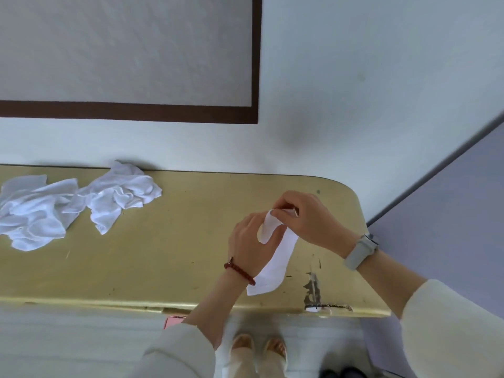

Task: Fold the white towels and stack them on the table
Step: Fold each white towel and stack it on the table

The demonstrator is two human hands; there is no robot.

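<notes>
A narrow white towel (275, 264), folded into a long strip, lies on the right part of the yellow table (177, 241). Its far end is lifted and curled over. My left hand (251, 241), with a red bead bracelet, grips that curled part from the left. My right hand (302, 216), with a grey watch on the wrist, pinches the far tip between thumb and fingers. The strip's near end rests flat close to the table's front edge. A heap of crumpled white towels (76, 203) lies at the table's far left.
The table's back edge meets a white wall with a brown-framed panel (122, 50). Chipped paint (312, 290) marks the front right edge. A grey partition (450, 227) stands to the right. My feet (259, 350) and a pink object (174, 320) show below the table.
</notes>
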